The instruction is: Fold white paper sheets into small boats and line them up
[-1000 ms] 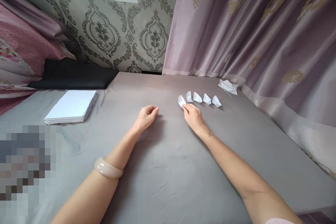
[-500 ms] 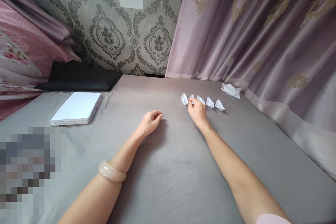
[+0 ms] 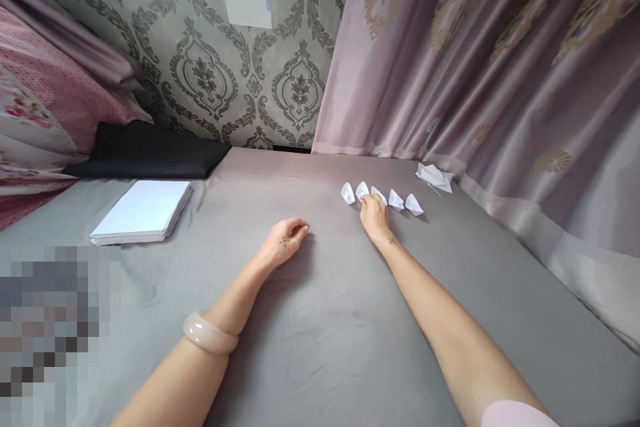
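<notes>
In the head view I see the right hand (image 3: 375, 215), fingers narrowed, just nearer than the small white folded-paper boat (image 3: 362, 189), second from left of five on the grey cloth (image 3: 340, 333), its grip hard to tell, the left hand (image 3: 287, 241) farther off, curled, nothing visible in it.
</notes>
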The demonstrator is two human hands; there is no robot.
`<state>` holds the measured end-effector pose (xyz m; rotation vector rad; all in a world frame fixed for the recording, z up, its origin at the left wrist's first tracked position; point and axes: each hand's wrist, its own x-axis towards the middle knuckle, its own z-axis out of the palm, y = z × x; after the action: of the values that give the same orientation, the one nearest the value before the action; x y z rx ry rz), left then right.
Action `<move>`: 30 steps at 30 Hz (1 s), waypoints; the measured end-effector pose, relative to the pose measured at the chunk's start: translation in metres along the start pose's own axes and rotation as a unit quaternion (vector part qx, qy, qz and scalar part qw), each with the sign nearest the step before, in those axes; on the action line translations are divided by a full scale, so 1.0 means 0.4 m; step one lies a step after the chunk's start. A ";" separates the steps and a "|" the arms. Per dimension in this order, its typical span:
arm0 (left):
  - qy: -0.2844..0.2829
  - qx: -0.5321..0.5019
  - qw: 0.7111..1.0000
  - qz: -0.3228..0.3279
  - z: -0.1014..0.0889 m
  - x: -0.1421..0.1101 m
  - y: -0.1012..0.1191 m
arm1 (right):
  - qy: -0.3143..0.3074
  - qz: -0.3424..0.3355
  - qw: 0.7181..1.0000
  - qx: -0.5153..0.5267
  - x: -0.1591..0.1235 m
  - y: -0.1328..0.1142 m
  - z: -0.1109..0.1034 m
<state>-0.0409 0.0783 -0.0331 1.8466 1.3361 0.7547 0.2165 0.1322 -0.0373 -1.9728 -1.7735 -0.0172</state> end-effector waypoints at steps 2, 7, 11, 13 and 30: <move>-0.006 0.007 1.000 -0.002 -0.002 -0.002 0.008 | -0.020 -0.011 1.000 -0.008 0.006 0.003 -0.006; -0.006 0.017 1.000 0.004 -0.005 -0.004 0.020 | -0.051 -0.030 0.998 -0.017 0.026 0.004 -0.031; -0.005 0.023 1.000 0.007 -0.003 -0.001 0.008 | -0.034 -0.030 0.999 -0.007 0.016 -0.009 -0.069; -0.002 0.017 1.000 0.008 -0.002 0.001 0.000 | -0.027 -0.030 0.999 0.004 -0.025 -0.021 -0.091; 0.198 0.233 0.943 -0.128 -0.289 -0.105 -0.072 | -0.115 -0.161 0.975 0.103 -0.367 -0.075 -0.124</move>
<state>-0.1603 0.0688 0.0066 1.8704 2.1214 0.7384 0.1801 -0.0214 -0.0307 -1.5781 -2.1320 0.2860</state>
